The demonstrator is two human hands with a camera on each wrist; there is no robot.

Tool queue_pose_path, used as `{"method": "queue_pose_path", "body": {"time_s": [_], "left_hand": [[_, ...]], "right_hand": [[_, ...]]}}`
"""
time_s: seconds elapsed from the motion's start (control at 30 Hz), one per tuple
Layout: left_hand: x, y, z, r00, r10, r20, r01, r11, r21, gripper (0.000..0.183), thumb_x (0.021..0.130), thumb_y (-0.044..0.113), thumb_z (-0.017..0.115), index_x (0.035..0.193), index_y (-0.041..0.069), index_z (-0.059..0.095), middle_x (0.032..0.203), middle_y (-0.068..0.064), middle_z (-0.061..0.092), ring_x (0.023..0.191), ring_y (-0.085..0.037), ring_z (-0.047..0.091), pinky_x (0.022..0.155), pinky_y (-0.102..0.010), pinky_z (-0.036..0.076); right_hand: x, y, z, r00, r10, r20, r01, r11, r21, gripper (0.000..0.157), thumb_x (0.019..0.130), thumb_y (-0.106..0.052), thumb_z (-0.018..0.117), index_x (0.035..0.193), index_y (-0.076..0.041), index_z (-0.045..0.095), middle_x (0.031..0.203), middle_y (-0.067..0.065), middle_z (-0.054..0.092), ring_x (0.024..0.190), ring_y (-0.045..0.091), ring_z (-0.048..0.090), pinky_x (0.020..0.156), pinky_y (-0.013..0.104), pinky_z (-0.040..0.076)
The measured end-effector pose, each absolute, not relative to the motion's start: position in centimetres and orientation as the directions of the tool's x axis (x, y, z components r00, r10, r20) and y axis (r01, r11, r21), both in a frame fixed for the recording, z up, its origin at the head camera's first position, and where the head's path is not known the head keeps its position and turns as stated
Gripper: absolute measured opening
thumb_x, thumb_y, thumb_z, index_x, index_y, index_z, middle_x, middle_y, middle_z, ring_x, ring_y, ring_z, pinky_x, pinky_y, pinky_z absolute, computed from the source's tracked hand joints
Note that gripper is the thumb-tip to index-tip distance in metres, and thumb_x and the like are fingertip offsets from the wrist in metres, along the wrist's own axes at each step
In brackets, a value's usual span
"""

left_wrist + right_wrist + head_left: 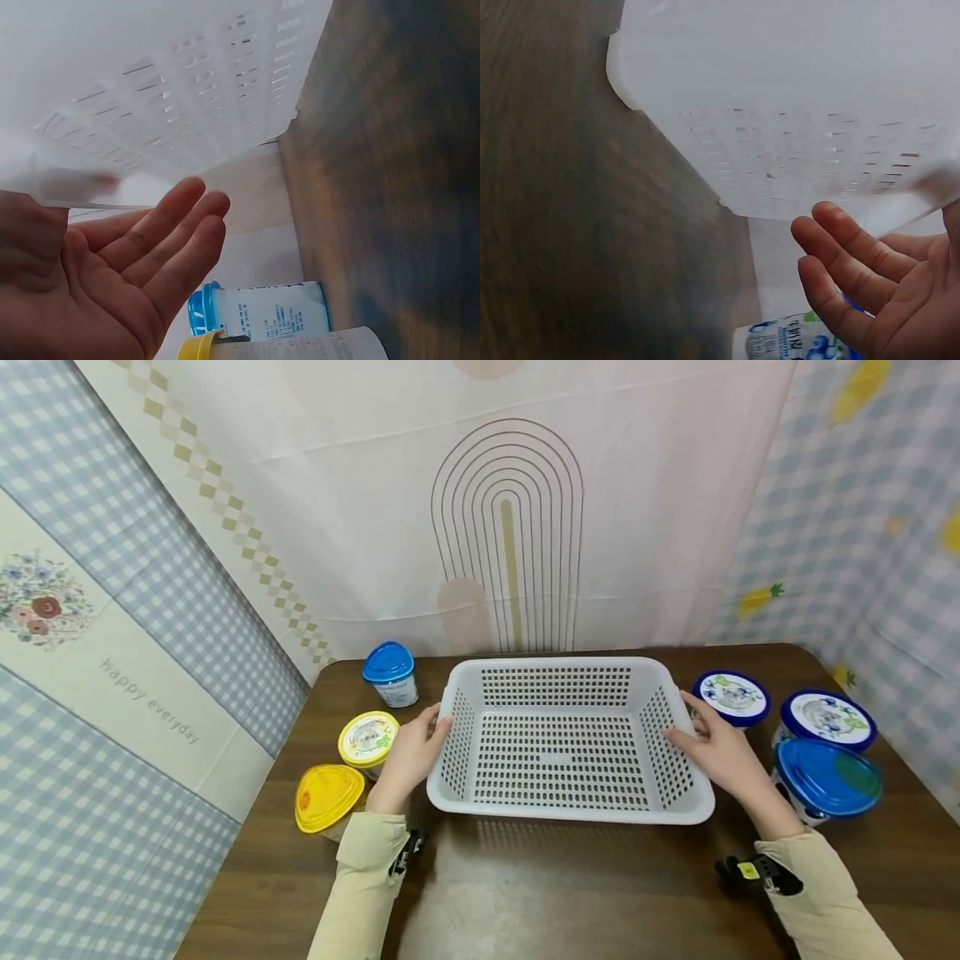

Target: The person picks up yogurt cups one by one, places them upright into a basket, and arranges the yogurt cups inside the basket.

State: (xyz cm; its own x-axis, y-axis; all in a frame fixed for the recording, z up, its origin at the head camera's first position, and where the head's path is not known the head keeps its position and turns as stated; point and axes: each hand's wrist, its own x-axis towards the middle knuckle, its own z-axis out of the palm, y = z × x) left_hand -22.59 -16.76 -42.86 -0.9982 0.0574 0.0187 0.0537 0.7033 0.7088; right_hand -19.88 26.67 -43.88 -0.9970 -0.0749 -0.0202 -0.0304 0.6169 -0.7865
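Note:
A white plastic basket (570,813) with slotted walls and floor sits upright in the middle, over the brown table. My left hand (411,752) grips its left end, thumb over the rim and the other fingers outside. At the right end my right hand (723,752) holds the rim the same way. Both wrist views show the fingers (169,232) under the rim, beside the outer wall. I cannot tell whether the basket's base touches the table.
Left of the basket stand a blue-lidded tub (390,672), a round yellow-lidded tub (369,739) and another yellow-lidded tub (327,797). On the right are two tubs with white, dark-blue-rimmed lids (731,695) and a blue-lidded tub (828,777). A curtain (360,527) hangs behind the table.

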Motion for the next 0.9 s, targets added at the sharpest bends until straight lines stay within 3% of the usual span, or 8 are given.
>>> {"method": "queue_pose_path", "body": {"time_s": [0.27,0.5,0.73,0.9], "left_hand": [[-22.2,-16.9,-43.3,-0.998,0.052,-0.019,0.019,0.635,0.772,0.056,0.106,0.038,0.05,0.153,0.009,0.041,0.133,-0.017,0.063,0.111,-0.03,0.067,0.091,-0.049,0.055],[-22.6,-16.9,-43.3,-0.999,0.034,-0.034,-0.008,0.588,0.809,0.057,0.106,0.038,0.051,0.153,0.008,0.042,0.138,-0.019,0.059,0.118,-0.033,0.064,0.095,-0.051,0.053],[-22.7,-16.8,-43.4,-0.999,0.036,-0.03,-0.003,0.584,0.812,0.056,0.106,0.036,0.052,0.153,0.007,0.042,0.136,-0.019,0.061,0.114,-0.032,0.066,0.091,-0.049,0.055],[-22.7,-16.7,-43.5,-0.999,0.039,-0.008,0.016,0.577,0.816,0.056,0.106,0.037,0.052,0.152,0.006,0.043,0.135,-0.02,0.061,0.113,-0.031,0.067,0.09,-0.048,0.056]], "right_hand": [[-19.6,26.6,-44.6,-0.997,-0.055,-0.058,0.02,0.528,-0.849,0.081,0.103,-0.034,0.057,0.163,-0.013,0.008,0.134,0.037,0.054,0.089,0.033,0.072,0.066,0.043,0.061],[-19.9,26.6,-44.8,-0.998,-0.045,-0.052,0.022,0.513,-0.858,0.081,0.103,-0.038,0.056,0.163,-0.015,0.008,0.132,0.037,0.055,0.089,0.034,0.072,0.066,0.044,0.061],[-19.8,26.7,-44.2,-0.995,-0.084,-0.056,0.0,0.558,-0.83,0.083,0.103,-0.041,0.055,0.163,-0.008,0.006,0.127,0.036,0.058,0.087,0.031,0.073,0.066,0.043,0.061],[-19.8,26.9,-43.4,-0.996,-0.081,-0.035,-0.024,0.638,-0.77,0.084,0.103,-0.045,0.054,0.16,-0.001,0.012,0.123,0.036,0.06,0.09,0.035,0.072,0.067,0.046,0.061]]}}
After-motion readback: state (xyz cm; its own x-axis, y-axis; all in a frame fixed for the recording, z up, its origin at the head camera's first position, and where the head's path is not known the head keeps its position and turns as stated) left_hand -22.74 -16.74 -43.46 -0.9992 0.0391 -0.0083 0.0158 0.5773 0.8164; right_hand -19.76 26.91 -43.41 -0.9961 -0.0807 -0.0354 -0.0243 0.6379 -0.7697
